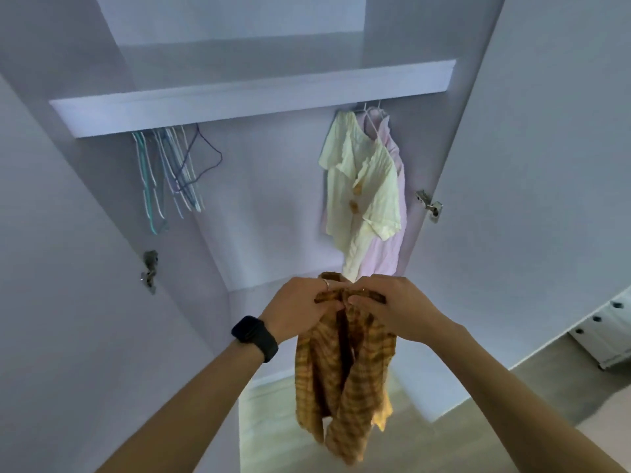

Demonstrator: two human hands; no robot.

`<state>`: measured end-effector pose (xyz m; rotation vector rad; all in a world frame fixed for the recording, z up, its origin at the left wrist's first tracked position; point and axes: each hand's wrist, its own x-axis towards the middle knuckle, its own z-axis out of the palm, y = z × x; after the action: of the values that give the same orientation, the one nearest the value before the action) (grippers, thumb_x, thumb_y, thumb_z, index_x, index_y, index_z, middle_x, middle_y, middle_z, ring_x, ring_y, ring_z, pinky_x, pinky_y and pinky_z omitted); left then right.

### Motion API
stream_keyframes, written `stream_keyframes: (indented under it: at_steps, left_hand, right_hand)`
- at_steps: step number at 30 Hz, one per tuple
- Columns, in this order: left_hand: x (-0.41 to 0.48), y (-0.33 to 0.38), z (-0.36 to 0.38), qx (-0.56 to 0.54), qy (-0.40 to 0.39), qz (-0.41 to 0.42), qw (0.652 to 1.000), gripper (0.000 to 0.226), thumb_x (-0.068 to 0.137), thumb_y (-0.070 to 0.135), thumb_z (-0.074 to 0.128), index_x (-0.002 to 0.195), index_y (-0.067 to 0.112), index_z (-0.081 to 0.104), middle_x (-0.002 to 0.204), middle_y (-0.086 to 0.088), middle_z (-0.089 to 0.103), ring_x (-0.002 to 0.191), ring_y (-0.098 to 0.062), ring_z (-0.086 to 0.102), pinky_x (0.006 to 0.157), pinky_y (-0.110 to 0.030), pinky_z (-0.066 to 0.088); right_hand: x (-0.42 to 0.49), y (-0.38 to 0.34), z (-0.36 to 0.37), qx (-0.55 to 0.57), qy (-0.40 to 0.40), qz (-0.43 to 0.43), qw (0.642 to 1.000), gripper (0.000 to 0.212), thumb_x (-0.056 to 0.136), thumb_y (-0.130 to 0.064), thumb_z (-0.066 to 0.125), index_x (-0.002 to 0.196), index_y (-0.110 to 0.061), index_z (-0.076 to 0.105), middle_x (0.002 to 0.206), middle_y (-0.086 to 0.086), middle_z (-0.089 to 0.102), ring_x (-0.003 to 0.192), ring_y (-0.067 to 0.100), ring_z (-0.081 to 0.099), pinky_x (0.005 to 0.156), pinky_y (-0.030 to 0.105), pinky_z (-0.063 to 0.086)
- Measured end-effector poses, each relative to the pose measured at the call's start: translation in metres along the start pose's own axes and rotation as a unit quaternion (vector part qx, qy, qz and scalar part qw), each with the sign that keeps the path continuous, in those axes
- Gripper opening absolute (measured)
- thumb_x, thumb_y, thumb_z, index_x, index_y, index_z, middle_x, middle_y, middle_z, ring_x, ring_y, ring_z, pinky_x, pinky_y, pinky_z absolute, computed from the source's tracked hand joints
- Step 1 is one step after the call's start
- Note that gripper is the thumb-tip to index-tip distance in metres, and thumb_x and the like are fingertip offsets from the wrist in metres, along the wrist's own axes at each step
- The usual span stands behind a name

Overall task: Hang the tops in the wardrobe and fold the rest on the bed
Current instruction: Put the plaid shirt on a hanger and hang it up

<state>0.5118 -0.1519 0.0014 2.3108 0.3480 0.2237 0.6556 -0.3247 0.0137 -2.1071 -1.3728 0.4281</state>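
Shirt (341, 387) in mustard plaid, pinched at the collar from both sides: left grip (297, 303) and right grip (396, 308) nearly touching, fingers curled onto the fabric, thumbs tucked out of sight beneath. Held high and by the neckline, probably to let the body fall straight and to square the collar for a hanger. Hangs freely below the two grips, front open, lower hem blurred. No telling of a hanger inside the collar; nothing of one visible. Black watch (254, 337) just behind the left grip, ring (326, 284) on one of its fingers. Beyond and above the right grip, inside the wardrobe (266, 206), a cream top (362, 186) and a pink top (392, 240) already hung, pressed together. Far up past the left grip, a bunch of bare hangers (170, 172), likely the supply for this one. Rail hidden behind the shelf (252, 97) edge. Bed out of view.
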Motion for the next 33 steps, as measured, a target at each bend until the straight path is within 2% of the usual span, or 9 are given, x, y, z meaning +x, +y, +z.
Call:
stream_keyframes:
  at_steps: [2,8,12,15,21,24,26,28,33]
  left_hand:
    - [0.006,-0.006,-0.012,0.011,0.021,0.021,0.999,0.02,0.092,0.038,0.069,0.111,0.038,0.075,0.091,0.051,0.058,0.088,0.016,0.059,0.083,-0.002,0.041]
    - [0.013,-0.031,-0.047,0.047,0.076,-0.056,0.994,0.012,0.09,0.053,0.064,0.091,0.042,0.068,0.082,0.024,0.067,0.081,0.003,0.062,0.076,-0.018,0.051]
    - [0.003,-0.039,-0.061,0.096,0.136,-0.075,0.983,0.016,0.096,0.046,0.059,0.096,0.032,0.066,0.085,0.02,0.063,0.08,-0.003,0.06,0.07,-0.019,0.05]
    - [-0.001,-0.047,-0.075,0.216,0.187,-0.093,0.954,0.024,0.1,0.045,0.051,0.106,0.027,0.066,0.097,0.01,0.065,0.086,-0.014,0.061,0.071,-0.024,0.047]
    - [-0.023,-0.052,-0.117,0.409,0.269,-0.188,0.852,0.031,0.105,0.044,0.038,0.117,0.028,0.061,0.115,0.008,0.064,0.11,-0.018,0.056,0.094,-0.032,0.038]
    - [-0.037,-0.039,-0.14,0.475,0.293,-0.249,0.792,0.017,0.098,0.037,0.059,0.105,0.026,0.069,0.099,0.006,0.07,0.096,-0.022,0.063,0.085,-0.034,0.046]
    - [-0.045,-0.035,-0.155,0.522,0.285,-0.266,0.759,0.024,0.073,0.023,0.086,0.094,0.022,0.074,0.083,0.003,0.071,0.079,-0.024,0.065,0.074,-0.034,0.052]
    - [-0.056,-0.035,-0.172,0.583,0.289,-0.267,0.711,0.035,0.057,0.011,0.09,0.089,0.015,0.075,0.077,-0.002,0.069,0.072,-0.027,0.064,0.07,-0.035,0.054]
    - [-0.081,-0.043,-0.21,0.711,0.262,-0.264,0.597,0.026,0.073,0.016,0.076,0.097,0.01,0.072,0.081,-0.007,0.063,0.077,-0.029,0.058,0.085,-0.044,0.047]
  right_hand:
    - [0.017,-0.006,-0.003,0.0,-0.008,-0.005,1.0,0.013,0.099,-0.041,0.059,0.107,-0.042,0.07,0.096,-0.021,0.067,0.093,-0.005,0.058,0.08,0.022,0.049]
    - [0.059,-0.018,0.005,0.044,0.028,-0.012,0.999,0.011,0.092,-0.039,0.071,0.103,-0.04,0.071,0.097,-0.023,0.07,0.093,0.0,0.063,0.085,0.022,0.052]
    - [0.085,-0.027,0.014,0.049,0.02,-0.061,0.997,0.012,0.091,-0.039,0.069,0.102,-0.039,0.071,0.093,-0.017,0.069,0.086,0.005,0.062,0.082,0.032,0.054]
    - [0.112,-0.036,0.021,0.056,0.016,-0.103,0.993,0.022,0.086,-0.056,0.062,0.101,-0.041,0.07,0.093,-0.021,0.068,0.085,0.005,0.063,0.08,0.03,0.054]
    - [0.196,-0.055,0.026,0.074,-0.014,-0.187,0.979,0.014,0.09,-0.041,0.071,0.1,-0.045,0.063,0.099,-0.022,0.067,0.087,0.0,0.064,0.079,0.024,0.052]
    - [0.246,-0.072,0.031,0.091,-0.025,-0.203,0.975,0.012,0.09,-0.038,0.07,0.102,-0.035,0.067,0.099,-0.017,0.068,0.086,0.003,0.064,0.082,0.028,0.054]
    - [0.275,-0.088,0.037,0.111,-0.036,-0.179,0.977,0.019,0.091,-0.041,0.07,0.106,-0.031,0.067,0.102,-0.013,0.07,0.087,0.005,0.065,0.084,0.027,0.051]
    - [0.3,-0.11,0.043,0.149,-0.061,-0.134,0.978,0.025,0.09,-0.049,0.069,0.108,-0.032,0.063,0.105,-0.012,0.07,0.09,0.005,0.063,0.083,0.023,0.046]
    - [0.357,-0.167,0.068,0.192,-0.093,-0.038,0.976,0.058,0.09,-0.065,0.059,0.122,-0.017,0.055,0.112,-0.002,0.063,0.109,0.026,0.062,0.09,0.034,0.049]
